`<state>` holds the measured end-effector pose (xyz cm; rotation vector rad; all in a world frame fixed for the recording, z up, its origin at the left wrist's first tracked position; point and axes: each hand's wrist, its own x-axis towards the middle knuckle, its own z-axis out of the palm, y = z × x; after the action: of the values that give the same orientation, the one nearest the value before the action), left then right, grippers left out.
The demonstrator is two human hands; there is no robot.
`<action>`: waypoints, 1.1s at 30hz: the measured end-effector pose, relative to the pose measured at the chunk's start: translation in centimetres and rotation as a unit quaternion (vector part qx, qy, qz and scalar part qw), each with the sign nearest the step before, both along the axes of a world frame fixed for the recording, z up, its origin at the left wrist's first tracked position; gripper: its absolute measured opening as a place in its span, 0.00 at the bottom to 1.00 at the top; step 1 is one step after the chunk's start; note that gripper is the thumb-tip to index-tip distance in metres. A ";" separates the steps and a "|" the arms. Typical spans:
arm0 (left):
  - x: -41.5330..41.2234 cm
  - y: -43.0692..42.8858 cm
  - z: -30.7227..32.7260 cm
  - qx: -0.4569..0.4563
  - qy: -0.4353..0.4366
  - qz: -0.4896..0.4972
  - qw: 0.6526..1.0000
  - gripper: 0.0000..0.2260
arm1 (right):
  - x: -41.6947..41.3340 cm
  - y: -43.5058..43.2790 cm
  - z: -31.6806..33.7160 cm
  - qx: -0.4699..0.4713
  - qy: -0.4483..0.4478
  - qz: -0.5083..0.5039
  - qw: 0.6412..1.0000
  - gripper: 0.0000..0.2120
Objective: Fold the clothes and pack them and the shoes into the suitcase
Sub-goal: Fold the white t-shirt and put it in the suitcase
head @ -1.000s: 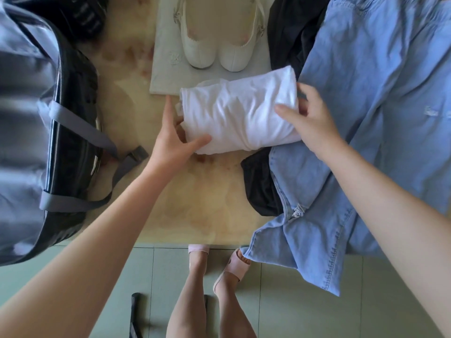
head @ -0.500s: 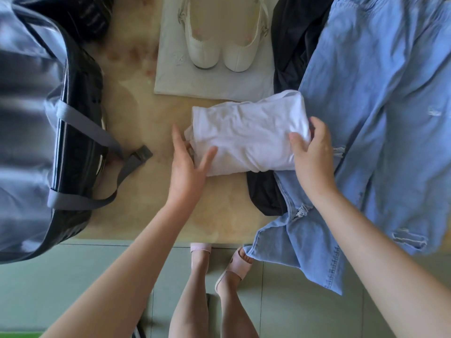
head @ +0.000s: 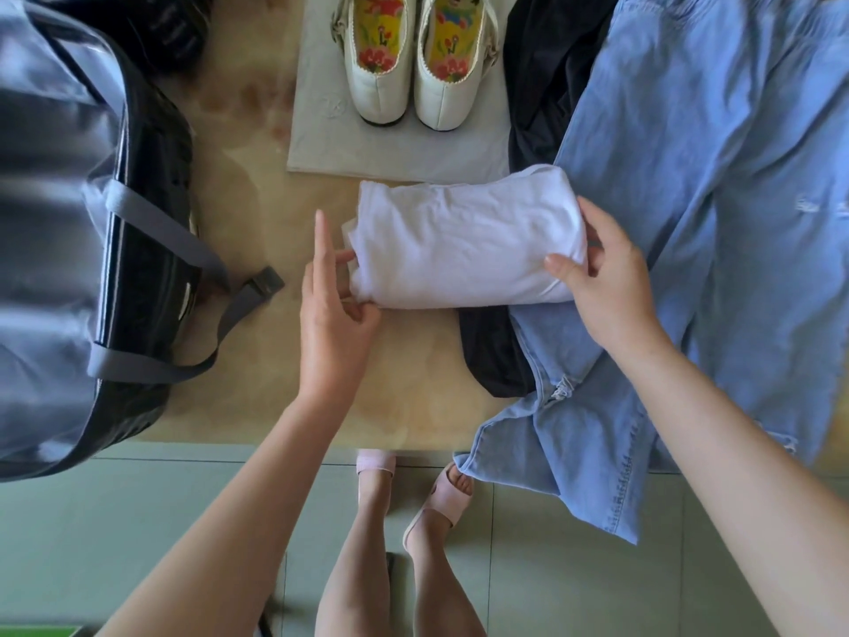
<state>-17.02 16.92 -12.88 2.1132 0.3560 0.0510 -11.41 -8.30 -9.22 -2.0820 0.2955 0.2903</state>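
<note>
Left hand pinches folded white garment at one end | right hand grips the other | likely so its folds hold for the suitcase

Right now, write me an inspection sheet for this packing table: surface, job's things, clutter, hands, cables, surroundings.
Surface: beige marbled table, bare in the middle.
Job's things: folded white garment between the hands; white shoes side by side on a pale cloth; blue jeans unfolded, hanging over the front edge; dark garment under them; suitcase open at left, grey straps loose.
Clutter: nothing seen.
Hands: left hand pinches the garment's left end; right hand grips its right end.
Cables: nothing seen.
Surroundings: green tiled floor; feet in pink sandals.
</note>
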 end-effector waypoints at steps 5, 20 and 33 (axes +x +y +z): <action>-1.7 0.1 -0.8 0.003 0.049 -0.017 0.999 0.39 | -1.7 0.4 -1.7 -0.031 0.036 0.000 0.999 0.30; 3.3 -0.8 -0.3 0.223 0.161 -0.288 0.917 0.24 | 0.3 1.4 -1.9 -0.108 0.087 0.096 0.986 0.18; 2.9 0.3 2.8 -0.114 0.272 -0.071 0.953 0.30 | 2.9 0.6 0.6 0.013 0.196 0.099 0.976 0.28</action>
<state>-14.10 17.21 -10.13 1.8874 0.5040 -0.6379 -8.54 -7.66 -8.60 -2.0211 0.3156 0.8245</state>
